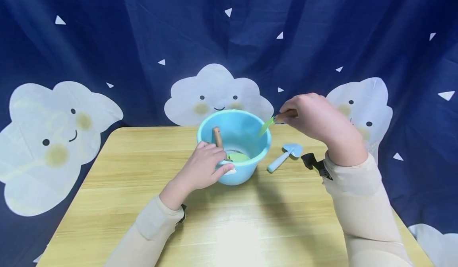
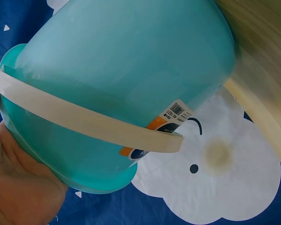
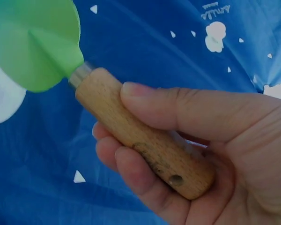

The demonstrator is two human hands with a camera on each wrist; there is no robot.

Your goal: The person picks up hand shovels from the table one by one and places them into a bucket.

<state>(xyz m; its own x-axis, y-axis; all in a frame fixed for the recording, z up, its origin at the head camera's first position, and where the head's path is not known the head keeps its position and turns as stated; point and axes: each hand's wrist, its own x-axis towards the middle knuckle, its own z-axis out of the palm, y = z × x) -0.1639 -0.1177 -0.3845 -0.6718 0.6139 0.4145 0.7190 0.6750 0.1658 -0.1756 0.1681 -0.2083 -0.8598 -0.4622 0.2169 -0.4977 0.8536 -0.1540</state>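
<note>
Sleeve (image 1: 368,219) lower right; right hand (image 1: 315,119) grips green trowel (image 1: 265,126), left hand (image 1: 204,165) clasps pail (image 1: 247,172) by rim; leaning could tip it.

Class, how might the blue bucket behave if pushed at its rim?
The blue bucket might tip, since its base looks narrower than its rim. Its smooth, plastic-looking wall suggests it is light and perhaps slippery. The left hand gripping the rim would probably steady it.
</note>
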